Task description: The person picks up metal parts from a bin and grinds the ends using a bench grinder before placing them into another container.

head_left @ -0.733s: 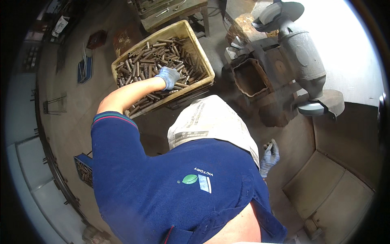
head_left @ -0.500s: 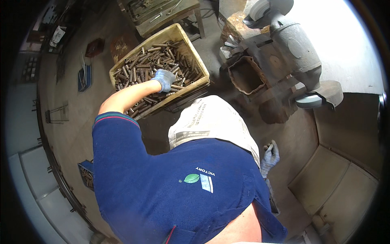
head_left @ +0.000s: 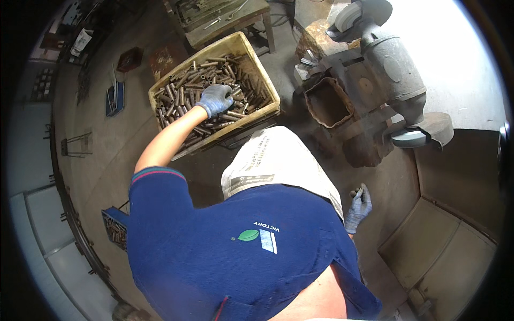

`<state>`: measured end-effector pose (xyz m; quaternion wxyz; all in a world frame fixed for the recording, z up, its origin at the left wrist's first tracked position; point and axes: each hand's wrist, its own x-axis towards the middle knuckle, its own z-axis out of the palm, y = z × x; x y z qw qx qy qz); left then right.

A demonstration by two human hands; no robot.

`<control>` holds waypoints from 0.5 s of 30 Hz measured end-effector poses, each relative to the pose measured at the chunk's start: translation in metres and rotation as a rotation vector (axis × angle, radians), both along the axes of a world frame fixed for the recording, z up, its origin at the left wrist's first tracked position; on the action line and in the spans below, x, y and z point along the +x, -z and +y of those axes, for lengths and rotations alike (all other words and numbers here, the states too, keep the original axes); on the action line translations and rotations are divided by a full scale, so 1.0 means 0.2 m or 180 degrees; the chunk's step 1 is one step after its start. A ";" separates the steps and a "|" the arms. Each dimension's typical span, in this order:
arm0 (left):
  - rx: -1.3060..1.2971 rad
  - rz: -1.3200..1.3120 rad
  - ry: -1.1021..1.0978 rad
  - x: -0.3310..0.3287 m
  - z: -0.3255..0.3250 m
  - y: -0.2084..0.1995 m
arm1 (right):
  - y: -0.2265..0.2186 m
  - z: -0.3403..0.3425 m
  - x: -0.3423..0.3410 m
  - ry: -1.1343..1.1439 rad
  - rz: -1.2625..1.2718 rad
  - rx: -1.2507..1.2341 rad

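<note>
My left hand (head_left: 215, 100), in a grey-blue glove, reaches into a pale yellow bin (head_left: 270, 109) heaped with short metal tubes (head_left: 184, 96). Its fingers curl down around a dark tube at the top of the heap; the fingertips are partly hidden. Low at my right side hangs my right hand (head_left: 358, 209), gloved alike, away from the bin. The fingers there are loosely bent and apart, and I make out nothing held in them. A white cloth apron (head_left: 278, 155) covers my front between the two hands.
Right of the bin stands a bench grinder (head_left: 393, 67) with a rough-edged open metal box (head_left: 327, 101) beside it. Behind the bin is a worktable (head_left: 230, 24) with tools. Blue containers (head_left: 114, 99) stand on the floor at left. Metal panels (head_left: 423, 238) stand at lower right.
My left hand has shifted slightly left and up over the tubes, its fingers now more curled. My right hand has moved only a little. The whole view has shifted slightly.
</note>
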<state>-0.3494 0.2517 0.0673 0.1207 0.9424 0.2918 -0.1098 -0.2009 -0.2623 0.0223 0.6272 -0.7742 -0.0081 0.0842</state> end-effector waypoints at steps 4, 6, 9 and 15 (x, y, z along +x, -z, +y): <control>-0.1787 -0.1634 -0.0702 0.09 -0.15 -0.15 | -0.15 0.17 0.03 -0.0496 -0.0298 -0.0103; -0.2719 -0.2187 -0.0542 0.20 -0.26 -0.10 | -0.26 0.35 0.06 -0.1026 -0.0663 -0.0080; -0.3464 -0.2331 -0.0098 0.43 -0.58 -0.25 | -0.46 0.63 0.12 -0.1428 -0.1411 -0.0129; -0.4480 -0.2111 0.0352 0.74 -0.88 -0.18 | -0.49 0.67 0.16 -0.0728 -0.0934 0.0615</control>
